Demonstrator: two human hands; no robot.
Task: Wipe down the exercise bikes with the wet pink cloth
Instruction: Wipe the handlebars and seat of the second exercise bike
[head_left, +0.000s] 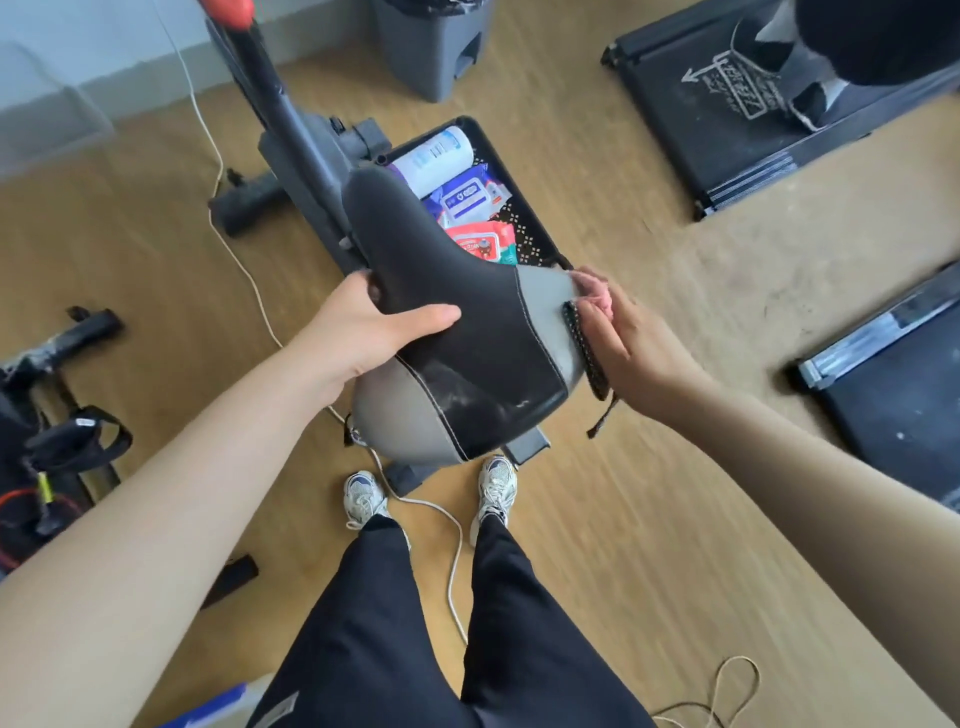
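Though smooth and black, saddle (467, 338) in left hand's (363, 332) curled fingers; crumpled pink cloth (596, 292) in right hand's (626, 345) fingers.

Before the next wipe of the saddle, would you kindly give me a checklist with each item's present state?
1. Left hand steadies saddle: ok.
2. Right hand holds cloth: ok.
3. Cloth touches saddle's grey right edge: ok.
4. Cloth wet: cannot tell.
5. Saddle rear free of smears: not ok, pale streaks show.
6. Cable clear of shoes: not ok, it runs between them.
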